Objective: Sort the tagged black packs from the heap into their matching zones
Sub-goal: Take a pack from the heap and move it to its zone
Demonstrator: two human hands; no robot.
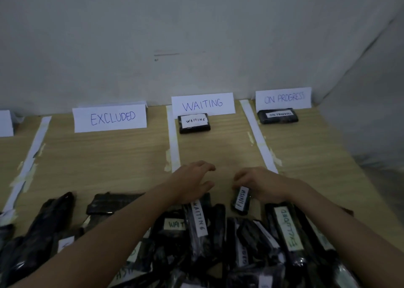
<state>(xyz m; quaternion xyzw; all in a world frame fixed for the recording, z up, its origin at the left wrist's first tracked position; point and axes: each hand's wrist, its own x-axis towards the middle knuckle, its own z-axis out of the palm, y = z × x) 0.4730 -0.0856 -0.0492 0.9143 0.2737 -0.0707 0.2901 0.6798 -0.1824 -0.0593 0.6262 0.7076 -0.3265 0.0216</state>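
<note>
Right hand (pixel 260 184) closed on the FINISH pack (pixel 241 200), at the far edge of the heap (pixel 218 244) on the bench (pixel 109 156), likely to carry away. Left hand (pixel 192 181) open, fingers spread, over a WAITING pack (pixel 197 215), ready to pick.

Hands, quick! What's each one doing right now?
Left hand: open, fingers spread, holding nothing, over a WAITING pack.
Right hand: closed on the top end of the FINISH pack.
</note>
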